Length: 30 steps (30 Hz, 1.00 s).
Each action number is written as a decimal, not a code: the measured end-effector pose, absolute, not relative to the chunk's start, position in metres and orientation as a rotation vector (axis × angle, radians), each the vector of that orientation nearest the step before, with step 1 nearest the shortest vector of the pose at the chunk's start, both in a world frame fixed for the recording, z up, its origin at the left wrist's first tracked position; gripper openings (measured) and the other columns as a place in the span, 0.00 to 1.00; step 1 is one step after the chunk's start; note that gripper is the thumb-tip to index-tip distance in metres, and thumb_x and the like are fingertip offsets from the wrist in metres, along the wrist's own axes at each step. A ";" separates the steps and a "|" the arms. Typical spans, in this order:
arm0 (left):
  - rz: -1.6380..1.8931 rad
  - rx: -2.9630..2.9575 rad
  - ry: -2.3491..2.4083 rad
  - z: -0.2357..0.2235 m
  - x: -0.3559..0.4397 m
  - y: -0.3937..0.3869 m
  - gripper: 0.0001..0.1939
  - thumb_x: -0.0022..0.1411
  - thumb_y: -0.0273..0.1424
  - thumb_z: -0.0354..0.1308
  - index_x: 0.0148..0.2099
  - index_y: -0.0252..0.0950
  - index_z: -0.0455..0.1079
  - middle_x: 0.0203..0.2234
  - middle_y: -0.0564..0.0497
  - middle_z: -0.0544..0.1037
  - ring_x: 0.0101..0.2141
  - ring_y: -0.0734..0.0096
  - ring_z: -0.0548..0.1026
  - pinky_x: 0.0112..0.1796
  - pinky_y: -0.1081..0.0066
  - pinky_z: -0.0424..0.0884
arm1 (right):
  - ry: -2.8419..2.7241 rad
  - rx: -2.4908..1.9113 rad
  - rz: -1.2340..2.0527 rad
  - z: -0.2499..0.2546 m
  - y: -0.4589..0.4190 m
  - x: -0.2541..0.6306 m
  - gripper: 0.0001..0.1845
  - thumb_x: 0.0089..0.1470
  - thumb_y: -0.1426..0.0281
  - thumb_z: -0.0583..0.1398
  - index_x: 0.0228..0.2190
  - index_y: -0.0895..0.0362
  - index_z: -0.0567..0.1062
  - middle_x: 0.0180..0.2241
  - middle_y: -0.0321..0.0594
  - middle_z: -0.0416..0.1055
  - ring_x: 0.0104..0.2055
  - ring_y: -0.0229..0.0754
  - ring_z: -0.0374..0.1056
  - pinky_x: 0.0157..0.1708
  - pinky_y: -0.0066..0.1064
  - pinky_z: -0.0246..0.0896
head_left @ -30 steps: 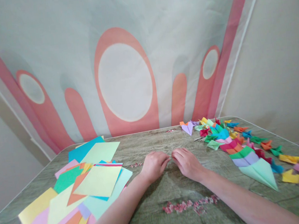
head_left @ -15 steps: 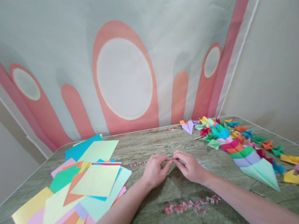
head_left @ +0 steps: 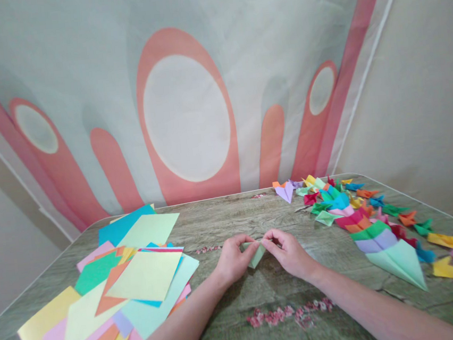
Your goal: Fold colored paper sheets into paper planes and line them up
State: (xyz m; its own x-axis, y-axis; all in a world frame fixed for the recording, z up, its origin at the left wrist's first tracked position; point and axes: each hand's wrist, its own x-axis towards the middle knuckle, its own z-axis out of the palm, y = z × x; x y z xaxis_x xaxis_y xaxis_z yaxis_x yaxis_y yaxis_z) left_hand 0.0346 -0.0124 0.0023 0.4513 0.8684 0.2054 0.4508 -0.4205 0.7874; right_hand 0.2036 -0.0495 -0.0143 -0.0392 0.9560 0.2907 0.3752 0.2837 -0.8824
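Between my two hands is a small piece of folded pale green paper, held just above the middle of the table. My left hand pinches its left side with thumb and forefinger. On the other side my right hand grips it the same way, fingertips close to those of the left. Part of the paper is hidden behind the fingers, so its full folded shape does not show.
Loose coloured paper sheets lie in an overlapping pile at left. To the right, a row of nested paper planes lies beside several small folded paper figures. A printed cloth hangs behind the wood-patterned table.
The folded paper has turned between my fingers, and more of its pale green face now shows below them. My hands stay in nearly the same place.
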 end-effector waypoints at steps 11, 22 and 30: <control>0.816 1.680 0.999 0.002 0.026 -0.007 0.18 0.55 0.43 0.56 0.30 0.31 0.71 0.20 0.53 0.69 0.22 0.75 0.64 0.26 0.76 0.60 | -1.417 -1.208 0.932 -0.014 -0.050 0.205 0.11 0.52 0.62 0.57 0.30 0.57 0.71 0.27 0.35 0.68 0.30 0.37 0.63 0.31 0.28 0.58; 0.749 1.471 0.908 -0.002 0.027 -0.004 0.23 0.57 0.46 0.53 0.31 0.29 0.72 0.20 0.53 0.67 0.22 0.78 0.61 0.24 0.77 0.57 | -1.267 -1.203 0.974 -0.016 -0.044 0.204 0.12 0.48 0.62 0.61 0.33 0.57 0.69 0.27 0.36 0.68 0.28 0.37 0.63 0.29 0.28 0.60; 0.808 1.526 0.926 -0.008 0.030 -0.002 0.25 0.47 0.41 0.64 0.45 0.31 0.68 0.26 0.52 0.73 0.25 0.74 0.67 0.27 0.76 0.61 | -1.188 -1.188 0.970 -0.018 -0.043 0.201 0.11 0.49 0.63 0.61 0.30 0.58 0.70 0.26 0.35 0.68 0.26 0.36 0.63 0.28 0.27 0.59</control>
